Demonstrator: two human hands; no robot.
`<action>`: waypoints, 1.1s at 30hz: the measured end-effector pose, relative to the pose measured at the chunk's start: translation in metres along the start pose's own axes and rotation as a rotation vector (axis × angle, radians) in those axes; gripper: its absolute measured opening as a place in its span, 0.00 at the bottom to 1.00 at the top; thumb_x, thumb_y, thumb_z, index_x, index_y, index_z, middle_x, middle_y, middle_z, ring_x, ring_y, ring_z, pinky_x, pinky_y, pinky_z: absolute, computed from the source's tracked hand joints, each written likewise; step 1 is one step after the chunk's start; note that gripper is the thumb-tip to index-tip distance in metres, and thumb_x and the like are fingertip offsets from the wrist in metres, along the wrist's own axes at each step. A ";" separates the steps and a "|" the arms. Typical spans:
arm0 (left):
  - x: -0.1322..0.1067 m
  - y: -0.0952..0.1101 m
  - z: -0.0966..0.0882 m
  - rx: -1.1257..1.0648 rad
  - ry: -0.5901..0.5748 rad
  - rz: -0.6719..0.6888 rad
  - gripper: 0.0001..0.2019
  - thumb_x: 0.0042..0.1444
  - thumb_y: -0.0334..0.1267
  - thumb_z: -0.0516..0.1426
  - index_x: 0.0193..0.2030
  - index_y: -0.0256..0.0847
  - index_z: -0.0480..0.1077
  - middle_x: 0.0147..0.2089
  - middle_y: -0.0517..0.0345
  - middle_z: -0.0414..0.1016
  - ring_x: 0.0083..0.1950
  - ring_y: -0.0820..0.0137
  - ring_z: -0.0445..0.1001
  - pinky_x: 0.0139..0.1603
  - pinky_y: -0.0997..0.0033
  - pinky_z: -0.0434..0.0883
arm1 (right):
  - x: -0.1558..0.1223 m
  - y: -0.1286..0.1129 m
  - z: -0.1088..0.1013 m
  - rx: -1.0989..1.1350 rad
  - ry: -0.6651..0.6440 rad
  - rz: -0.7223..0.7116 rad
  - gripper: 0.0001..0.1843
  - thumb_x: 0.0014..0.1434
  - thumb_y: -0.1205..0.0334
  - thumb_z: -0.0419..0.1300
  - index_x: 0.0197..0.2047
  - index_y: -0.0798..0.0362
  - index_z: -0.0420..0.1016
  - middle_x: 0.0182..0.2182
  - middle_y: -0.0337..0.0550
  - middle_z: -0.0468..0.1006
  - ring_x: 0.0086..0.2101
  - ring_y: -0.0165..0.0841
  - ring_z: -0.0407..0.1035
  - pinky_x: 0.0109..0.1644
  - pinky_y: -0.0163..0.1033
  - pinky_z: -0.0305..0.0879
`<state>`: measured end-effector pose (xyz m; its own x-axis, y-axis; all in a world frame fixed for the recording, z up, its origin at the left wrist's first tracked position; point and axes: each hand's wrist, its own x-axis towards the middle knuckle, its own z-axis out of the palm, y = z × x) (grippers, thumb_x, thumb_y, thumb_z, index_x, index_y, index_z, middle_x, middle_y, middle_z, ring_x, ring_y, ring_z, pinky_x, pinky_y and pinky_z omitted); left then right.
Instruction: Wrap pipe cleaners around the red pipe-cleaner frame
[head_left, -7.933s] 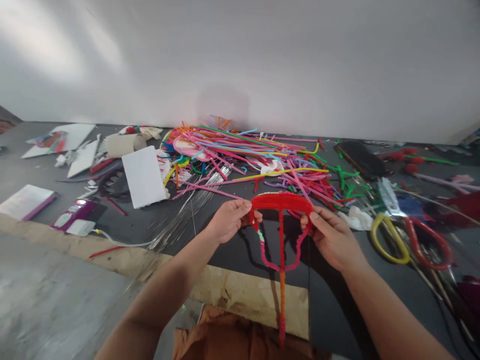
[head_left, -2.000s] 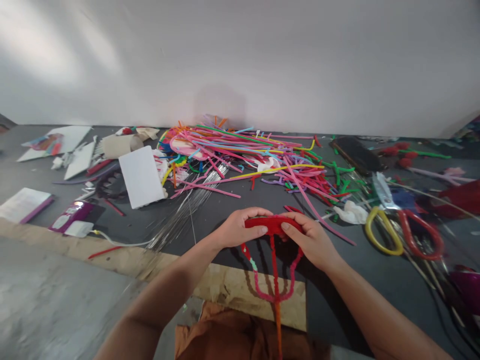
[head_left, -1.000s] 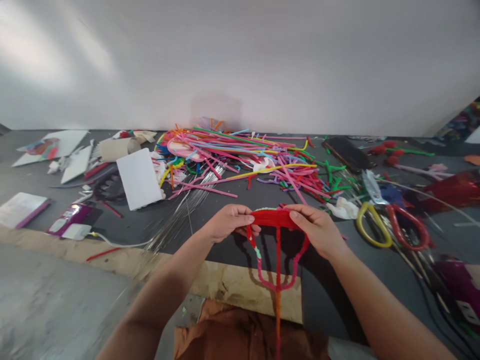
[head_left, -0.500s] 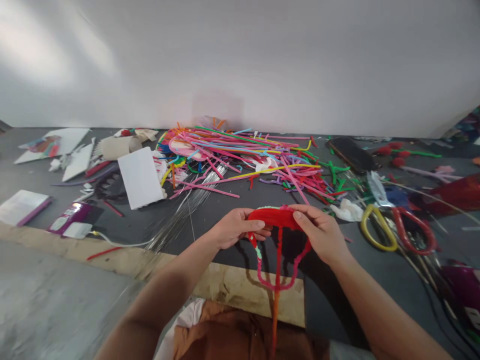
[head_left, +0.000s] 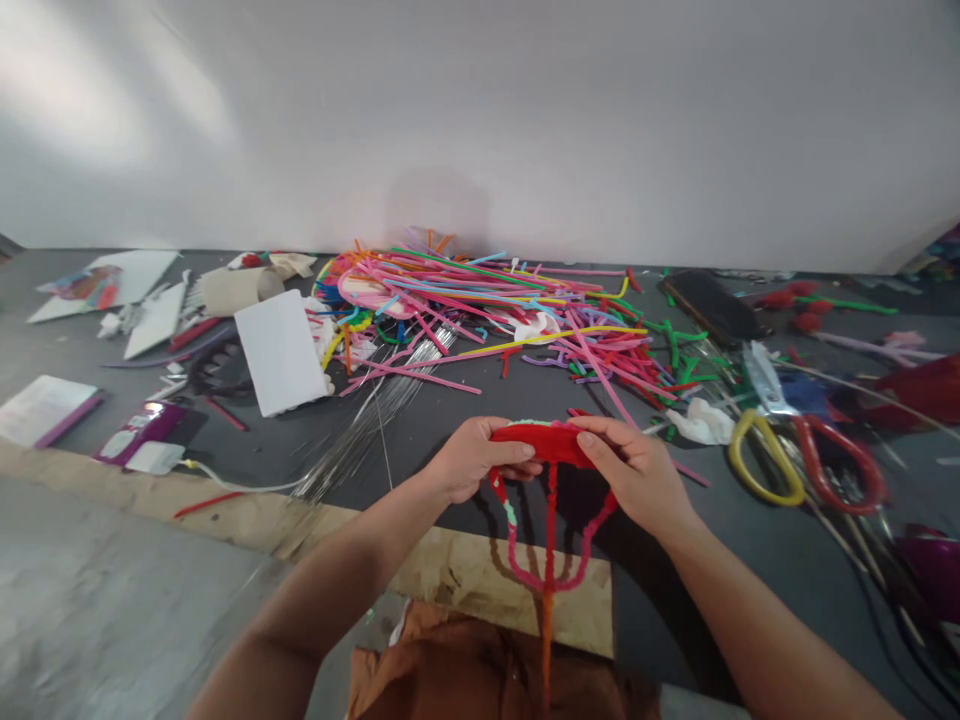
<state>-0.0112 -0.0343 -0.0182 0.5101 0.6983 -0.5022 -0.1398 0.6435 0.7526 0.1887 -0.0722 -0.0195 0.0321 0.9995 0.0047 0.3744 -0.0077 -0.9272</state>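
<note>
I hold a pipe-cleaner frame (head_left: 551, 520) in front of me over the dark mat (head_left: 450, 420). Its top is a thick red woven band (head_left: 546, 441); below it hangs a pink loop with a red-to-orange centre stem running down to my lap. My left hand (head_left: 480, 458) pinches the band's left end, fingers closed on it. My right hand (head_left: 637, 475) grips the right end, thumb on top. A big heap of loose coloured pipe cleaners (head_left: 510, 320) lies just beyond my hands.
Yellow-handled scissors (head_left: 765, 455) and red-handled scissors (head_left: 840, 465) lie at the right, with a black phone (head_left: 709, 305) behind. A white card (head_left: 281, 350), a cardboard roll (head_left: 240, 288), thin wires (head_left: 375, 415) and a purple box (head_left: 146, 432) lie left. A wooden board edge (head_left: 465, 570) runs near me.
My hands have drawn closer together along the red band and sunk slightly toward the mat. Both keep their hold on the frame.
</note>
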 end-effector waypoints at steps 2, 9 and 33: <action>0.000 0.000 0.001 -0.010 0.012 0.013 0.16 0.39 0.36 0.68 0.35 0.32 0.74 0.31 0.52 0.79 0.29 0.71 0.77 0.36 0.72 0.73 | 0.000 0.000 0.000 -0.001 0.002 -0.003 0.15 0.57 0.53 0.56 0.41 0.50 0.78 0.39 0.44 0.81 0.37 0.37 0.74 0.41 0.41 0.71; 0.000 0.000 0.001 0.023 -0.034 0.004 0.16 0.41 0.37 0.67 0.36 0.32 0.73 0.30 0.52 0.78 0.30 0.71 0.77 0.35 0.73 0.72 | 0.000 0.002 -0.002 -0.030 -0.005 -0.029 0.15 0.58 0.53 0.55 0.42 0.51 0.77 0.40 0.44 0.81 0.39 0.36 0.74 0.43 0.40 0.70; -0.004 -0.001 0.002 0.439 -0.053 0.271 0.24 0.45 0.36 0.64 0.52 0.40 0.67 0.47 0.55 0.74 0.46 0.68 0.72 0.49 0.71 0.66 | -0.005 -0.006 0.009 -0.727 0.104 -0.582 0.21 0.57 0.56 0.57 0.51 0.58 0.72 0.44 0.53 0.78 0.44 0.43 0.70 0.49 0.48 0.68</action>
<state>-0.0117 -0.0382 -0.0157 0.5491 0.7973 -0.2507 0.0901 0.2417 0.9662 0.1777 -0.0764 -0.0179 -0.2731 0.8444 0.4608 0.8440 0.4402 -0.3064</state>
